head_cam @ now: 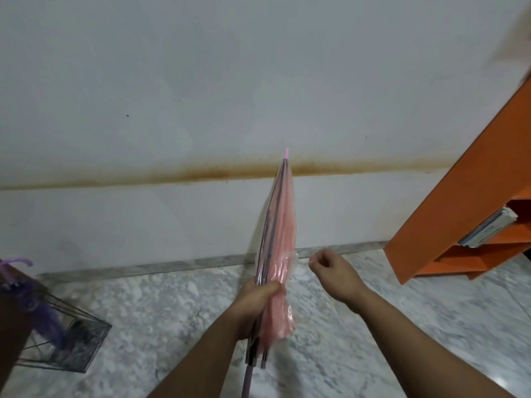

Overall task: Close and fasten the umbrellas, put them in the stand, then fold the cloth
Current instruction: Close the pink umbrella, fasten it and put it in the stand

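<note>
Pink umbrella (277, 234) closed, canopy gathered, long axis near upright, tip toward wall, handle end down toward person. Left hand (260, 297) wraps canopy at lower part, fingers curled round it. Right hand (334, 270) just right of canopy, fingertips pinched together, probably on strap; too small to confirm. Purple umbrella (34, 308) already in stand (86, 340), far left; left hand nearer.

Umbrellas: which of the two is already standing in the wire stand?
The purple umbrella at the far left stands in the wire stand. The pink umbrella is gripped by the left hand.
</note>
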